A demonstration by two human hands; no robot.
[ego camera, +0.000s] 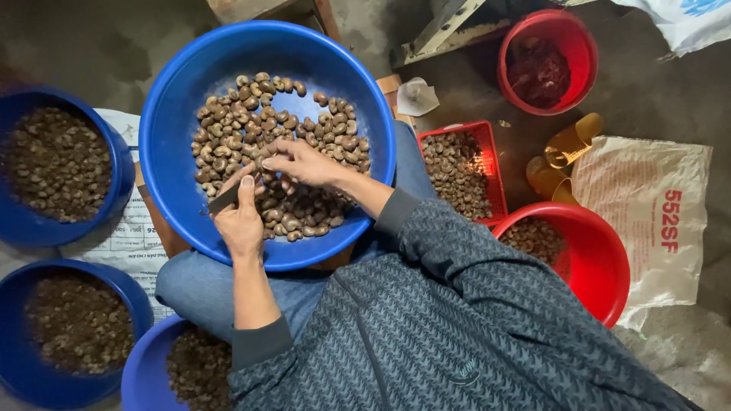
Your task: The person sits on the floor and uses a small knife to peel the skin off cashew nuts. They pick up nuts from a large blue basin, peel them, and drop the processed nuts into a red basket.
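Brown kidney-shaped cashew nuts [251,125] lie heaped in a big round blue plastic basin [183,91] resting on the person's lap, and both hands meet over the near part of that heap. The left hand [240,221] is closed around a short dark blade-like tool [225,199], thumb pressed along it. The right hand [301,161] reaches across from the right, its fingertips pinched on a single nut held against the tool's tip.

Judging by the basin, a good layer of nuts is left to work through, though bare blue shows at its far side.

Outward, to the left stand three more blue plastic tubs [114,164] filled with darker brown pieces, set on printed paper sheets [126,236]. To the right sit a small red slotted crate [487,133] of nuts, a near red plastic bowl [605,266] partly filled, and a far red bucket [582,46] holding dark reddish scraps. Pale woven sacks [655,213] lie on the floor [655,99].
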